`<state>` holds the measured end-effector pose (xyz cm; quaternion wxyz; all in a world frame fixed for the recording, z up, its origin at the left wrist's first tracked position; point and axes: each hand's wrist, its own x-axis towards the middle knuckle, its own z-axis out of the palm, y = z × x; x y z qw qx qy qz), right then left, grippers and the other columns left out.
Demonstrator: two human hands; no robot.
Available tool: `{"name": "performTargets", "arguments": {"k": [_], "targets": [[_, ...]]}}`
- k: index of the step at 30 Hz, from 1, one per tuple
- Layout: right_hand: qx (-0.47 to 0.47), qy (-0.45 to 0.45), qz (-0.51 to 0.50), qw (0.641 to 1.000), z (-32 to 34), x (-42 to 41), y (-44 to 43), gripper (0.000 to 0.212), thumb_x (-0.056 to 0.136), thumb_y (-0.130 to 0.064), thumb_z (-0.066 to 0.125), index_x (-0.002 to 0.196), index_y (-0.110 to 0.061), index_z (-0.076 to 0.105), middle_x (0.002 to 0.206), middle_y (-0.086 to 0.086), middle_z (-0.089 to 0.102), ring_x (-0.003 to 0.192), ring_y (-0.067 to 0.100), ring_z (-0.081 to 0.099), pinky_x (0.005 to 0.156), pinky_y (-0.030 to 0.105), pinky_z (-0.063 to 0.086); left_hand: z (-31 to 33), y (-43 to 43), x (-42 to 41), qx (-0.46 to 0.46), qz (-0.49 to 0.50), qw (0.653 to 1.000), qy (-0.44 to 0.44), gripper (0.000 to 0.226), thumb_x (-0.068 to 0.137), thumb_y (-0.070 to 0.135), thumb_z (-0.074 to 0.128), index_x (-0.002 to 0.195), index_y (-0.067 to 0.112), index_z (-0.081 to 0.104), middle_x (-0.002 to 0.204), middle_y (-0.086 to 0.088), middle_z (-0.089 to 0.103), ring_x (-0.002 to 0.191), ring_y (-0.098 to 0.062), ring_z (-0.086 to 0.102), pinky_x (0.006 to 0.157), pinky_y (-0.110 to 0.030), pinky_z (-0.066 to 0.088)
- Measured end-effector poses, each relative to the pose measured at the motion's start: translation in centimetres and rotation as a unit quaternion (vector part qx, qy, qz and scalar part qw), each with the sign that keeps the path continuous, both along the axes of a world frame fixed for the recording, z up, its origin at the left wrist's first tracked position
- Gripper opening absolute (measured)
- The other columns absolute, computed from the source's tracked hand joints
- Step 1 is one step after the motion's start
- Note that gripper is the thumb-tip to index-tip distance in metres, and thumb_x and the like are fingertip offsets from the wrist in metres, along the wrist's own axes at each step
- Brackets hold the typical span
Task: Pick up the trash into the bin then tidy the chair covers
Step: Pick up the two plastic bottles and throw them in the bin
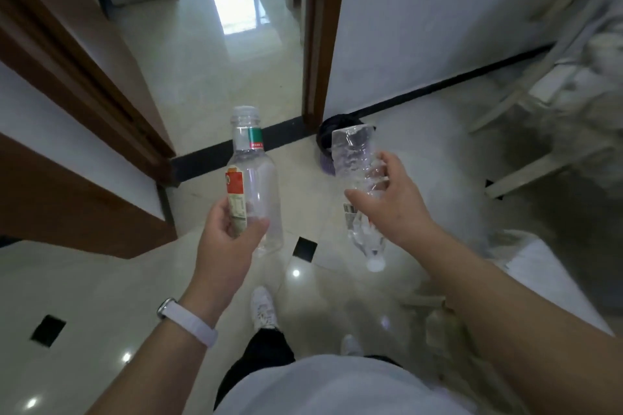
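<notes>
Clear plastic is filling both hands: the left hand (pixel 229 229) is gripping the lower body of an upright labelled bottle (pixel 256 178), thumb and fingers curled round its red-and-white label. Whether this bottle is carrying a cap is hard to tell. Ahead, a small dark-lined bin (pixel 324 136) is standing on the floor against the wall, just beside the brown door frame (pixel 318 44). To do this step well, I judge the person should be walking right up until both bottles are hanging over the bin's mouth, then letting go of one at a time rather than tossing, since light empty bottles are apt to bounce off a rim. The crushed bottle (pixel 354 152) is covering much of the bin, so only a dark rim and a purplish base are peeking out. The right hand (pixel 394 199) is clutching that crushed bottle neck-down, white cap pointing at the floor. At far right, a pale covered chair (pixel 539 77) is smearing into blur and running off the edge.
</notes>
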<state>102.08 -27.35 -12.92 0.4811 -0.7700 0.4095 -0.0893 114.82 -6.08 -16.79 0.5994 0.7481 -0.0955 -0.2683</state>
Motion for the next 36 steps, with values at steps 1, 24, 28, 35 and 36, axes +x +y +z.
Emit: {"name": "performTargets", "arguments": {"k": [1, 24, 28, 35, 36], "targets": [[-0.006, 0.001, -0.017, 1.0, 0.6, 1.6, -0.1, 0.046, 0.082, -0.028, 0.076, 0.098, -0.05, 0.039, 0.092, -0.022, 0.054, 0.077, -0.003, 0.059, 0.07, 0.021, 0.045, 0.1, -0.6, 2.1, -0.001, -0.015, 1.0, 0.005, 0.037, 0.088, 0.019, 0.071, 0.12, 0.032, 0.058, 0.108, 0.009, 0.066, 0.095, -0.005, 0.065, 0.066, -0.012, 0.048], [0.016, -0.04, -0.219, 0.975, -5.1, 14.9, -21.6, 0.06, 0.078, -0.031, 0.078, 0.124, -0.038, 0.039, 0.102, -0.016, 0.053, 0.088, 0.006, 0.06, 0.077, 0.042, 0.058, -1.6, -29.0, 23.3, 0.046, -0.233, 0.971, -0.042, 0.042, 0.082, 0.018, 0.077, 0.118, 0.025, 0.059, 0.103, 0.008, 0.07, 0.089, -0.003, 0.067, 0.078, -0.026, 0.052], [0.043, -0.051, -0.217, 0.974, -5.5, 17.4, -29.1, 0.059, 0.08, -0.028, 0.078, 0.119, -0.043, 0.036, 0.098, -0.02, 0.053, 0.084, 0.0, 0.06, 0.072, 0.034, 0.056, -1.1, -36.2, 25.0, 0.082, -0.228, 0.968, -0.057, 0.04, 0.086, 0.013, 0.074, 0.12, 0.024, 0.057, 0.104, 0.014, 0.066, 0.084, 0.006, 0.065, 0.076, -0.019, 0.053], [0.057, -0.047, -0.238, 0.968, -5.9, 19.9, -40.1, 0.072, 0.079, -0.036, 0.077, 0.138, -0.031, 0.037, 0.1, -0.021, 0.052, 0.087, -0.004, 0.058, 0.073, 0.028, 0.051, -0.7, -48.5, 27.5, 0.09, -0.294, 0.948, -0.085, 0.047, 0.082, 0.019, 0.077, 0.124, 0.022, 0.056, 0.106, 0.015, 0.066, 0.091, 0.0, 0.065, 0.083, -0.029, 0.054], [0.063, -0.043, -0.247, 0.966, -6.3, 20.4, -41.0, 0.073, 0.079, -0.035, 0.077, 0.14, -0.03, 0.036, 0.1, -0.021, 0.051, 0.087, -0.004, 0.057, 0.076, 0.029, 0.051, -1.0, -49.8, 28.0, 0.093, -0.308, 0.943, -0.085, 0.049, 0.08, 0.023, 0.078, 0.124, 0.025, 0.055, 0.107, 0.013, 0.067, 0.095, -0.004, 0.066, 0.083, -0.029, 0.054]]}}
